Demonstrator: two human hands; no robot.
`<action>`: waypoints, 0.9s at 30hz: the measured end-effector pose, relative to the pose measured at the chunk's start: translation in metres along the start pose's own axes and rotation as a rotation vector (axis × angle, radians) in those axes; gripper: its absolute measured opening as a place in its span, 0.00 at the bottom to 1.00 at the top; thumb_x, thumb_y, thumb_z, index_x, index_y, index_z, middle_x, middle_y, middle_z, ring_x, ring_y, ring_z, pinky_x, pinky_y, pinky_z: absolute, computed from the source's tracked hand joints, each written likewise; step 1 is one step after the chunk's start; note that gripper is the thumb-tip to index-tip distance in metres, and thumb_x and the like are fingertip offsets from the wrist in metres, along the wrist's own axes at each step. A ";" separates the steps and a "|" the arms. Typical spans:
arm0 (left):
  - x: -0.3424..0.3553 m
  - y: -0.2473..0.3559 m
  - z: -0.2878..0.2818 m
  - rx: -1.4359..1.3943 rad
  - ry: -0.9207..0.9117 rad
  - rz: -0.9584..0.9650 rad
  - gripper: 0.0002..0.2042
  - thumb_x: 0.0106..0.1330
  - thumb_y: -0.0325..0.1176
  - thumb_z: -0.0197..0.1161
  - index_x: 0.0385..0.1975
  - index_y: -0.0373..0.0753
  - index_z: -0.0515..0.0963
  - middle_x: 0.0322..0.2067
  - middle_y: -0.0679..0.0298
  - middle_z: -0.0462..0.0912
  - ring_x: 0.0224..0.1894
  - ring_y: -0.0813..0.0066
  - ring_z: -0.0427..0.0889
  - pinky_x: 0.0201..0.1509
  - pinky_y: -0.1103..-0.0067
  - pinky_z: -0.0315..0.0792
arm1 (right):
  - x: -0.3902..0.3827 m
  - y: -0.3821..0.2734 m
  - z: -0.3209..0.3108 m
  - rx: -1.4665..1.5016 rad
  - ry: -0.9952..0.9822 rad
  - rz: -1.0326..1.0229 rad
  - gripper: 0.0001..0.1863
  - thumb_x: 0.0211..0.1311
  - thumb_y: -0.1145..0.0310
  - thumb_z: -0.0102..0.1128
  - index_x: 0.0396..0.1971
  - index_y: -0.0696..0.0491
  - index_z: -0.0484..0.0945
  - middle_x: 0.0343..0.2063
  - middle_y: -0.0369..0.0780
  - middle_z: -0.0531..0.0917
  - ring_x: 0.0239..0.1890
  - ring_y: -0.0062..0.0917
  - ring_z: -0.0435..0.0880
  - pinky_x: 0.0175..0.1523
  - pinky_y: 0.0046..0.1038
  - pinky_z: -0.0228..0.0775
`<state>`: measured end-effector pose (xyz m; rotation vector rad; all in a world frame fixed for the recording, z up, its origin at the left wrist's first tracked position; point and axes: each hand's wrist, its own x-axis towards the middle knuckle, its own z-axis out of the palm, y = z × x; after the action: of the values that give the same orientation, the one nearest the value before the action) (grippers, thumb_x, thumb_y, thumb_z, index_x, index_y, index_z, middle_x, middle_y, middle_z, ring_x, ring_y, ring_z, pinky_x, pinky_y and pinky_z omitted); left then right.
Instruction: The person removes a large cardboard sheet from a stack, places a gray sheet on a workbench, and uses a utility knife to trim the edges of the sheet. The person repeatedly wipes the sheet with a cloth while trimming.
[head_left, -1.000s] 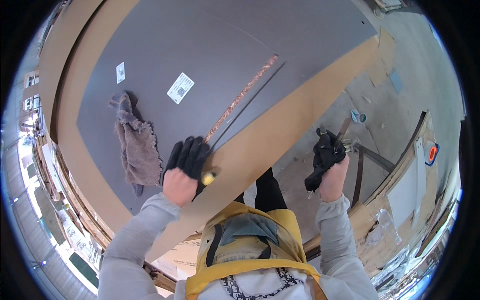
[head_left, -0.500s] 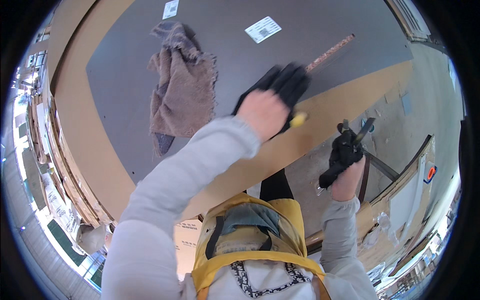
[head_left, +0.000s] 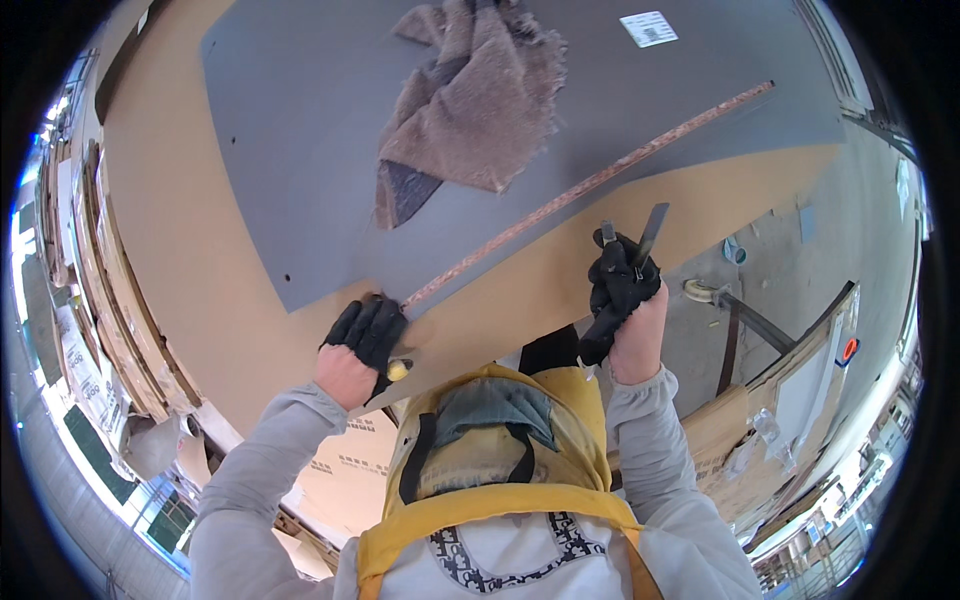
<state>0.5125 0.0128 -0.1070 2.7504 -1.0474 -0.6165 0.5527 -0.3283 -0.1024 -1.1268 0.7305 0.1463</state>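
Left black-gloved hand (head_left: 368, 338) has moved to near end of speckled reddish strip (head_left: 590, 186), grip unclear; right black-gloved hand (head_left: 622, 288) grips flat grey blade (head_left: 653, 228).

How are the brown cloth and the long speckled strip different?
The cloth is broad and crumpled; the strip is thin and straight. The cloth looks fuzzy, the strip speckled. The left hand is at the strip's end; no hand touches the cloth. Both show against the grey panel.
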 end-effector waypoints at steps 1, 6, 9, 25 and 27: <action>-0.009 -0.006 0.004 -0.052 -0.076 -0.096 0.33 0.54 0.40 0.64 0.60 0.33 0.66 0.61 0.48 0.65 0.65 0.49 0.62 0.68 0.59 0.55 | -0.002 0.005 0.004 -0.012 -0.016 0.009 0.14 0.63 0.70 0.58 0.46 0.60 0.77 0.26 0.36 0.79 0.21 0.16 0.73 0.26 0.18 0.62; -0.040 0.010 0.003 -0.205 0.077 -0.210 0.31 0.55 0.40 0.63 0.60 0.35 0.67 0.62 0.47 0.64 0.65 0.47 0.61 0.69 0.58 0.54 | -0.022 0.034 0.017 -0.004 -0.141 0.000 0.13 0.62 0.76 0.53 0.46 0.62 0.76 0.30 0.38 0.79 0.24 0.17 0.75 0.28 0.19 0.66; -0.032 0.022 0.000 -0.303 0.208 -0.205 0.29 0.55 0.39 0.63 0.59 0.42 0.70 0.62 0.49 0.65 0.65 0.48 0.62 0.68 0.57 0.54 | -0.035 0.052 0.032 -0.053 -0.267 0.038 0.13 0.61 0.80 0.50 0.45 0.62 0.76 0.32 0.37 0.78 0.25 0.17 0.75 0.29 0.19 0.67; 0.144 -0.105 -0.030 -0.021 0.823 -0.310 0.20 0.60 0.36 0.58 0.53 0.39 0.75 0.46 0.47 0.79 0.50 0.47 0.75 0.54 0.61 0.65 | -0.040 0.096 0.048 -0.335 -0.157 -0.203 0.10 0.63 0.78 0.56 0.43 0.60 0.78 0.27 0.32 0.79 0.26 0.13 0.74 0.29 0.18 0.66; 0.139 -0.106 -0.027 0.027 0.832 -0.321 0.17 0.60 0.37 0.58 0.47 0.38 0.77 0.42 0.48 0.80 0.45 0.47 0.76 0.50 0.61 0.66 | -0.032 0.080 0.054 -0.346 -0.161 -0.155 0.12 0.65 0.78 0.53 0.47 0.59 0.77 0.26 0.32 0.78 0.24 0.13 0.74 0.27 0.18 0.65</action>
<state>0.6823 -0.0003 -0.1558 2.7487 -0.4227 0.5065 0.5161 -0.2379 -0.1324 -1.4778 0.4816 0.2355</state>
